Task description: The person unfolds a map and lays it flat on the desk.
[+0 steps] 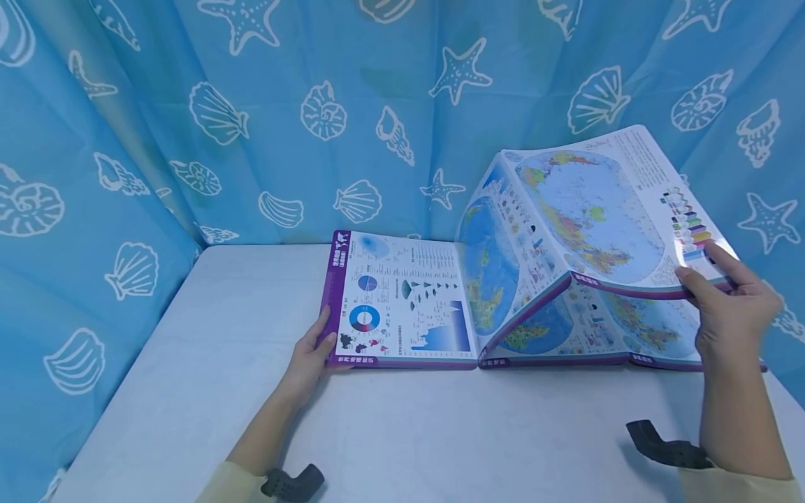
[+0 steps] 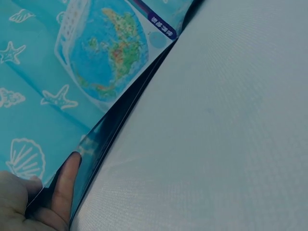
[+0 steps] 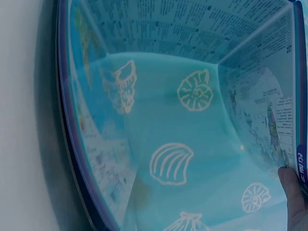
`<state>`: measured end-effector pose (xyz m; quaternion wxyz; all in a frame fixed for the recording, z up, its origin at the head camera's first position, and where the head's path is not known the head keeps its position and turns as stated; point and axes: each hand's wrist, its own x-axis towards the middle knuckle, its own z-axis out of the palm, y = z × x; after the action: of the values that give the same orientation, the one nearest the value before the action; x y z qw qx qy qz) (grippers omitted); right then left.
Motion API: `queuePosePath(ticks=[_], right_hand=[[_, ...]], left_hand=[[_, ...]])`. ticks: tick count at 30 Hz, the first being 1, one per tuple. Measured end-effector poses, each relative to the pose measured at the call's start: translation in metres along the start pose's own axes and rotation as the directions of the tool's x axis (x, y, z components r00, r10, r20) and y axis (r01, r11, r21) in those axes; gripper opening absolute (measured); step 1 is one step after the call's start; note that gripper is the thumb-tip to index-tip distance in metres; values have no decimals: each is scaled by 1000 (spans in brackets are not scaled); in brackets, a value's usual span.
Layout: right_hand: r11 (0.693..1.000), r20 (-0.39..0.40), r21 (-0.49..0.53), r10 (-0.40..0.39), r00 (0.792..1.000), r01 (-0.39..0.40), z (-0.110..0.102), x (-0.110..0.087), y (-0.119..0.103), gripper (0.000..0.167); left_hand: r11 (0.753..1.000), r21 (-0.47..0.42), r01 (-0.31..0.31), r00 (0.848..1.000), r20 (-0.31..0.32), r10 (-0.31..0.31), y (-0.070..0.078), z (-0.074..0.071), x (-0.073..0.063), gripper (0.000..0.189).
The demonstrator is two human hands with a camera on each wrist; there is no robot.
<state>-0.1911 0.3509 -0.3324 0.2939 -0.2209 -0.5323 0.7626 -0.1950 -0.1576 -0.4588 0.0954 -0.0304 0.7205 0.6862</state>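
Observation:
A folding world map [image 1: 409, 307] with a purple border lies partly unfolded on the table. Its leftmost panel is flat, while the middle part rises into a peak and a raised panel [image 1: 591, 209] slopes over the panels underneath. With the thumb on top, my left hand [image 1: 308, 356] grips the left edge near its front corner; the left wrist view shows this hand [image 2: 45, 204] at the glossy sheet's edge. My right hand [image 1: 736, 300] pinches the near right corner of the raised panel, thumb on its printed face. In the right wrist view, panels of the map [image 3: 260, 106] stand at angles around a glossy reflection.
A white-covered table [image 1: 251, 300] carries the map. Blue curtains [image 1: 377, 91] with white shell and starfish prints hang behind it and along the left side. Dark curved pieces [image 1: 666, 445] are worn at both wrists, beside pale sleeves.

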Motion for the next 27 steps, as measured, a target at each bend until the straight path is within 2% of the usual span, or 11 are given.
queuePosePath(ticks=[4,8,12,17,20,24,27], right_hand=[[998,-59,-49,32,998,-34,-8,7,1,52],[996,-96,-71,48,994,-55,-19,13,2,52],[994,-97,-82,62,993,-70,-33,18,4,55],[990,-93,-100,95,991,-104,-50,26,9,60],[976,-117,-157,137,984,-154,-60,33,11,64],[939,-157,-272,173,972,-211,-73,42,14,67],[936,-171,-281,169,971,-213,-82,50,20,67]], left_hand=[[1000,-20,10,1000,-2,-10,-1,0,0,55],[1000,6,3,1000,-6,-3,0,0,0,55],[999,42,-9,1000,-7,9,1,0,0,54],[999,41,5,1000,-13,-4,-1,0,1,54],[999,43,11,1000,-19,-10,-2,-1,1,55],[999,41,8,1000,-23,-7,-2,-1,1,54],[999,47,9,1000,-26,-8,-2,0,2,54]])
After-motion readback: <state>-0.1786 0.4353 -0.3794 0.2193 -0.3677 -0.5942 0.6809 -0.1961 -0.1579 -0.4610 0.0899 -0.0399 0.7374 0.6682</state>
